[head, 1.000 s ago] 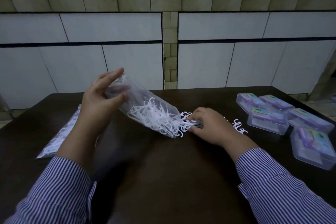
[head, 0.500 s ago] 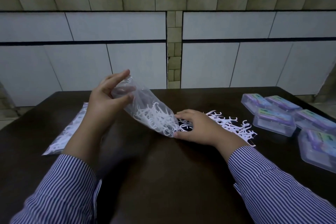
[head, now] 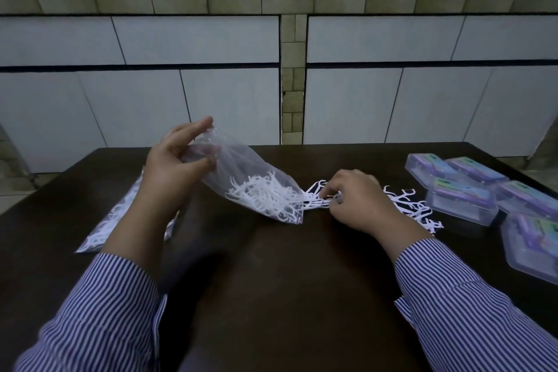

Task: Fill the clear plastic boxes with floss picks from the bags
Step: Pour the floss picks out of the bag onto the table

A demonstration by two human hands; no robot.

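My left hand (head: 173, 169) grips the closed end of a clear plastic bag (head: 241, 166) and holds it tilted, mouth down to the right on the dark table (head: 271, 281). White floss picks (head: 265, 195) lie bunched at the bag's mouth. My right hand (head: 357, 201) rests at the mouth with curled fingers on picks that have come out. A loose heap of floss picks (head: 413, 208) lies on the table to the right of that hand. Several clear plastic boxes (head: 462, 201) with purple and green labels stand shut at the right edge.
A second bag of floss picks (head: 120, 214) lies flat on the table behind my left forearm. A white tiled wall (head: 211, 93) rises just beyond the table's far edge. My striped sleeves cover the near corners.
My right hand has slid rightward from the bag's mouth, dragging picks out. The heap on the table to its right has grown. The left hand keeps the bag raised.
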